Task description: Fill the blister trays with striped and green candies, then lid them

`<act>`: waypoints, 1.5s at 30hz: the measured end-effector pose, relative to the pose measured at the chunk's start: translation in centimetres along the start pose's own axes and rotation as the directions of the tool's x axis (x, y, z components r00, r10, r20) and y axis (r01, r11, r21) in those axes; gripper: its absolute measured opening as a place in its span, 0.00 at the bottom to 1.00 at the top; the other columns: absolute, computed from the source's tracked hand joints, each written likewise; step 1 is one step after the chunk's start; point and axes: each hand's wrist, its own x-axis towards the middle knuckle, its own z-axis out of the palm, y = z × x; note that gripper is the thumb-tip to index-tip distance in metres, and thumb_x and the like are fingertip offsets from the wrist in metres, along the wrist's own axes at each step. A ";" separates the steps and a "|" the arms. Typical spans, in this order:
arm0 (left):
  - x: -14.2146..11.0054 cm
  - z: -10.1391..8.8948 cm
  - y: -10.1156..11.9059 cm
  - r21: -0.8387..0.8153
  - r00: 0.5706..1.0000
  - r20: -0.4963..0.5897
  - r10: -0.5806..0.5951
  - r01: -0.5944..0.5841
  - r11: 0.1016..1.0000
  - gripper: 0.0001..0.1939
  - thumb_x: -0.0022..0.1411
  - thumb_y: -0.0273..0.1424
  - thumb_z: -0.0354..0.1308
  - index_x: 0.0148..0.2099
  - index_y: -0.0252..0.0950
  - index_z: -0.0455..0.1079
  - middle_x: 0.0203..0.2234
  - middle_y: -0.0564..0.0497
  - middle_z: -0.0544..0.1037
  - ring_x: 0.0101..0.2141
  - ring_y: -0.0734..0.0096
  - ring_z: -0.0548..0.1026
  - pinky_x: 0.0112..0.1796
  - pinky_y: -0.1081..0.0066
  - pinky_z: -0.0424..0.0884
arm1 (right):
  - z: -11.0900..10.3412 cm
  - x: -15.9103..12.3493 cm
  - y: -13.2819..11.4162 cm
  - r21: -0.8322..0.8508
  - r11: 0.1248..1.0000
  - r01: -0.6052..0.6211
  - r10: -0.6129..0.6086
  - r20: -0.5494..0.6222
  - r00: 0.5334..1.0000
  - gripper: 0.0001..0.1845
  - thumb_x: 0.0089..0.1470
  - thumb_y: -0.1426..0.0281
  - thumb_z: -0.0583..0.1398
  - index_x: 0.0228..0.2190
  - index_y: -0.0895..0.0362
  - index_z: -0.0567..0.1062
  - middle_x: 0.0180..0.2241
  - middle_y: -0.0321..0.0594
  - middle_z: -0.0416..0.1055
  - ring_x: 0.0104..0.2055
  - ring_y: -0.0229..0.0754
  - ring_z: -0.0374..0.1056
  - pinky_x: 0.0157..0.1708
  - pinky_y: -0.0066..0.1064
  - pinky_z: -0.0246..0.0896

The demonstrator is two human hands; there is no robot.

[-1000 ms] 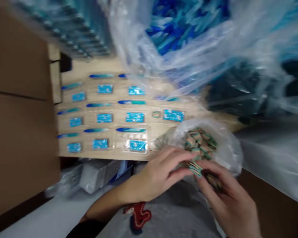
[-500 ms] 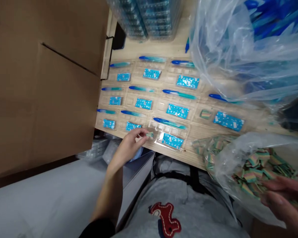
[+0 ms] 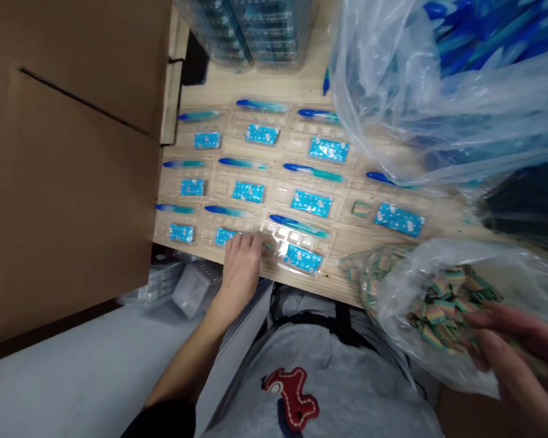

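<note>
Rainbow candy strips, cut into short pieces: loose heap inside a clear plastic bag at lower right, its mouth folded back so the pieces lie within reach. Further pieces show through the film toward the bag's far end. Right hand: at the bag's mouth, fingers slightly parted and curved over the heap; any pinch cannot be told, the fingertips being blurred and cut off by the frame. Left hand: extended over the near edge of a clear blister tray, fingers pressed together and bent downward. A small candy piece shows just beside the fingertips, with no clear sign of a pinch. Tray cells face upward, holding a blue printed sachet and a blue-and-teal toothbrush. Identical trays lie in rows, flat and open, on a pale wooden table; one cell beside a sachet holds a single candy piece. Beyond: a large plastic bag of blue toothbrushes, a stack of trays and a cardboard box.
</note>
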 end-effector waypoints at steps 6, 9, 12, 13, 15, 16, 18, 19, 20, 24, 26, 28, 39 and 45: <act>-0.4 -0.8 -0.4 -0.068 0.980 -0.156 0.122 -0.134 0.989 0.09 0.69 0.33 0.48 0.38 0.39 0.69 0.29 0.46 0.74 0.33 0.53 0.70 0.37 0.59 0.64 | -0.6 -1.6 -3.0 0.240 0.970 -0.036 0.028 0.036 0.999 0.14 0.58 0.68 0.64 0.47 0.43 0.78 0.46 0.37 0.77 0.45 0.43 0.76 0.43 0.31 0.75; -0.3 -2.9 2.8 -0.215 0.909 -0.325 0.260 -0.339 0.916 0.07 0.69 0.34 0.52 0.45 0.41 0.70 0.35 0.46 0.76 0.37 0.55 0.72 0.39 0.60 0.66 | -0.7 -1.9 -2.8 0.323 0.946 -0.013 0.023 -0.026 0.999 0.16 0.59 0.72 0.63 0.47 0.45 0.77 0.45 0.37 0.78 0.42 0.41 0.77 0.43 0.32 0.76; -0.3 -5.0 9.1 -0.275 0.739 -0.397 0.544 -0.661 0.698 0.08 0.69 0.27 0.53 0.48 0.41 0.70 0.38 0.49 0.78 0.39 0.62 0.74 0.42 0.64 0.67 | -0.9 -2.1 -2.1 0.335 0.942 0.002 0.027 -0.082 0.996 0.15 0.58 0.73 0.64 0.47 0.48 0.76 0.46 0.38 0.77 0.44 0.42 0.76 0.44 0.35 0.76; -0.3 -5.3 11.5 -0.248 0.645 -0.390 0.657 -0.760 0.600 0.09 0.69 0.25 0.52 0.48 0.39 0.70 0.38 0.49 0.79 0.40 0.63 0.74 0.44 0.64 0.68 | -1.0 -2.2 -1.9 0.332 0.943 0.009 0.025 -0.096 0.995 0.15 0.58 0.73 0.64 0.47 0.48 0.76 0.46 0.38 0.77 0.45 0.42 0.76 0.46 0.35 0.76; -0.1 -5.0 15.8 -0.137 0.464 -0.346 0.816 -0.885 0.445 0.09 0.69 0.23 0.51 0.47 0.35 0.71 0.40 0.46 0.80 0.43 0.61 0.73 0.46 0.62 0.68 | -1.2 -2.3 -1.5 0.313 0.949 0.023 0.019 -0.131 0.991 0.15 0.58 0.73 0.64 0.47 0.49 0.76 0.45 0.38 0.77 0.47 0.42 0.75 0.48 0.36 0.74; 0.2 -4.6 17.6 -0.072 0.420 -0.310 0.853 -0.905 0.420 0.09 0.69 0.22 0.51 0.45 0.33 0.72 0.39 0.45 0.80 0.44 0.59 0.73 0.47 0.61 0.68 | -1.4 -2.3 -1.3 0.300 0.954 0.027 0.018 -0.147 0.989 0.15 0.58 0.72 0.64 0.47 0.49 0.76 0.45 0.38 0.77 0.47 0.42 0.75 0.49 0.36 0.73; 0.8 -3.4 20.0 0.020 0.407 -0.228 0.884 -0.906 0.423 0.09 0.68 0.21 0.51 0.41 0.32 0.74 0.37 0.43 0.80 0.44 0.57 0.73 0.48 0.59 0.67 | -1.8 -2.5 -1.1 0.296 0.955 0.015 0.031 -0.153 0.988 0.13 0.58 0.71 0.64 0.46 0.49 0.76 0.44 0.37 0.77 0.44 0.41 0.75 0.45 0.33 0.74; 1.1 -2.9 20.7 0.045 0.419 -0.186 0.889 -0.900 0.434 0.10 0.67 0.20 0.52 0.39 0.32 0.74 0.36 0.43 0.80 0.44 0.57 0.74 0.49 0.58 0.67 | -2.0 -2.5 -1.0 0.311 0.950 -0.005 0.049 -0.136 0.990 0.13 0.59 0.70 0.64 0.46 0.49 0.76 0.44 0.37 0.78 0.42 0.41 0.76 0.41 0.32 0.75; 1.5 -2.5 21.1 0.063 0.423 -0.147 0.894 -0.898 0.436 0.10 0.67 0.20 0.52 0.38 0.32 0.74 0.34 0.44 0.79 0.43 0.57 0.74 0.49 0.58 0.67 | -2.2 -2.6 -0.9 0.336 0.941 -0.027 0.068 -0.109 0.992 0.13 0.59 0.70 0.64 0.47 0.49 0.76 0.43 0.37 0.78 0.39 0.41 0.76 0.38 0.30 0.75; 2.5 -2.5 21.0 0.100 0.405 -0.101 0.909 -0.904 0.415 0.11 0.68 0.22 0.50 0.36 0.33 0.73 0.29 0.45 0.78 0.37 0.59 0.73 0.44 0.60 0.68 | -2.8 -2.6 -0.5 0.413 0.908 -0.076 0.099 -0.035 0.994 0.13 0.59 0.69 0.63 0.47 0.49 0.77 0.44 0.39 0.77 0.33 0.39 0.76 0.32 0.28 0.74; 2.7 -3.3 20.6 -0.018 0.424 -0.137 0.895 -0.905 0.426 0.11 0.69 0.26 0.51 0.37 0.34 0.73 0.29 0.46 0.78 0.36 0.60 0.73 0.41 0.60 0.68 | -2.9 -2.5 -0.4 0.402 0.914 -0.061 0.076 -0.023 0.997 0.12 0.59 0.69 0.63 0.46 0.48 0.78 0.45 0.39 0.75 0.34 0.38 0.74 0.33 0.29 0.74; 2.4 -4.3 20.1 -0.260 0.500 -0.180 0.847 -0.855 0.449 0.08 0.70 0.29 0.53 0.40 0.35 0.73 0.30 0.48 0.79 0.35 0.63 0.74 0.39 0.63 0.70 | -2.8 -2.2 -0.5 0.399 0.916 -0.040 0.050 -0.014 0.999 0.11 0.58 0.70 0.63 0.44 0.47 0.79 0.45 0.38 0.75 0.38 0.40 0.74 0.38 0.32 0.73; -0.9 -6.0 19.4 -0.862 0.847 -0.133 0.514 -0.354 0.362 0.05 0.64 0.25 0.60 0.41 0.39 0.73 0.34 0.54 0.81 0.33 0.75 0.79 0.34 0.76 0.76 | -0.7 -1.4 -3.0 0.573 0.815 -0.085 0.029 0.105 0.994 0.08 0.53 0.71 0.65 0.38 0.50 0.79 0.34 0.34 0.78 0.34 0.40 0.74 0.35 0.32 0.73; -1.0 -6.2 19.0 -0.810 0.806 -0.211 0.553 -0.461 0.363 0.05 0.65 0.24 0.59 0.39 0.39 0.73 0.33 0.53 0.78 0.35 0.74 0.77 0.36 0.75 0.75 | -0.6 -1.5 -3.4 0.518 0.853 -0.062 0.026 0.076 0.997 0.05 0.55 0.71 0.63 0.35 0.51 0.78 0.30 0.33 0.76 0.33 0.39 0.73 0.35 0.30 0.72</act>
